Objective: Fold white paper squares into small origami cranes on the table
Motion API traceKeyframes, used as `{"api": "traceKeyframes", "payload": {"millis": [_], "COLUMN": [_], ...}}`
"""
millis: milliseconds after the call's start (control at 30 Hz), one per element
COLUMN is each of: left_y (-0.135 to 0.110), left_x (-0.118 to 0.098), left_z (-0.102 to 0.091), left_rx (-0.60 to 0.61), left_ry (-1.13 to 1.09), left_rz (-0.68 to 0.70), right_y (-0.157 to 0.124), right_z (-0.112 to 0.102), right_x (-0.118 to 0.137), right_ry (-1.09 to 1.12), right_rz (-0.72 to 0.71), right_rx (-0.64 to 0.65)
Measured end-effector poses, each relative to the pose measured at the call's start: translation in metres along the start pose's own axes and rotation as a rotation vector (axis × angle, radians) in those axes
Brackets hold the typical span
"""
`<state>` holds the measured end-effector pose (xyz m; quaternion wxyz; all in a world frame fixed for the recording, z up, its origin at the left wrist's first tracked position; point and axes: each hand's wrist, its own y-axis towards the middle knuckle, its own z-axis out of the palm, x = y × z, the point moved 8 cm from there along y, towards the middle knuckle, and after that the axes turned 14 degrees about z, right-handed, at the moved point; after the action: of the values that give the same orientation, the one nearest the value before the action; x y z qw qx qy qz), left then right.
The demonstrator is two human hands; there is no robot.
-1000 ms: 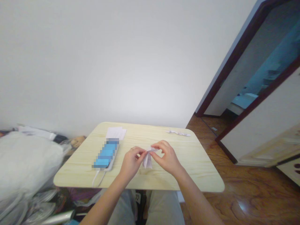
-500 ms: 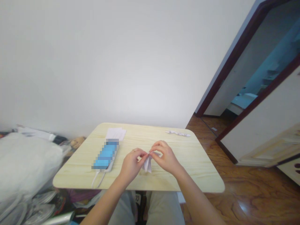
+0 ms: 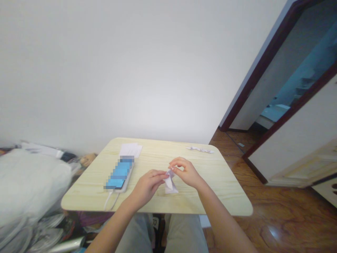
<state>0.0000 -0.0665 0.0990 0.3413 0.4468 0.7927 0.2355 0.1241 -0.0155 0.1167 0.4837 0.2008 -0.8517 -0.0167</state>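
A partly folded piece of white paper [image 3: 171, 185] is held above the front middle of the pale wooden table [image 3: 216, 196]. My left hand [image 3: 149, 184] pinches its left side between thumb and fingers. At its upper edge, the thumb and fingertips of my right hand [image 3: 185, 172] are closed on the paper's top corner. Part of the paper is hidden behind the fingertips. At the back right of the table lies a row of small folded white paper pieces [image 3: 200, 150].
White paper sheets [image 3: 130, 150] lie at the back left of the table. In front of them is a phone [image 3: 119, 174] with a blurred blue screen, resting on a white object with white cables [image 3: 107, 201]. A white wall stands behind; bags and clutter fill the floor at left.
The paper has turned so that a wider folded face shows below my fingers. My left fingers have straightened along its side, and my right fingertips have risen slightly.
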Motion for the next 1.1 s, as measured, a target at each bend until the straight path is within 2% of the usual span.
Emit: {"api": "traceKeyframes", "payload": {"millis": [100, 267, 500, 767, 933, 1100], "left_y": [0.002, 0.001, 0.003, 0.001, 0.004, 0.004], "left_x": [-0.003, 0.001, 0.001, 0.002, -0.001, -0.001], "left_z": [0.0, -0.003, -0.005, -0.009, -0.009, -0.006], "left_rx": [-0.039, -0.124, -0.123, -0.165, -0.146, -0.109], "left_ry": [0.087, 0.226, 0.255, 0.296, 0.31, 0.327], "left_rz": [0.051, 0.022, -0.015, -0.058, -0.032, -0.037], "right_y": [-0.001, -0.015, -0.028, -0.023, -0.024, -0.025], "right_z": [0.001, -0.01, 0.007, 0.012, 0.012, 0.004], "right_x": [0.003, 0.014, 0.018, 0.011, 0.006, 0.004], "right_ry": [-0.003, -0.105, -0.294, -0.122, -0.068, -0.02], "right_rz": [0.02, 0.027, -0.016, -0.005, 0.002, 0.008], "right_rx": [0.007, -0.17, -0.171, -0.135, -0.115, -0.19]}}
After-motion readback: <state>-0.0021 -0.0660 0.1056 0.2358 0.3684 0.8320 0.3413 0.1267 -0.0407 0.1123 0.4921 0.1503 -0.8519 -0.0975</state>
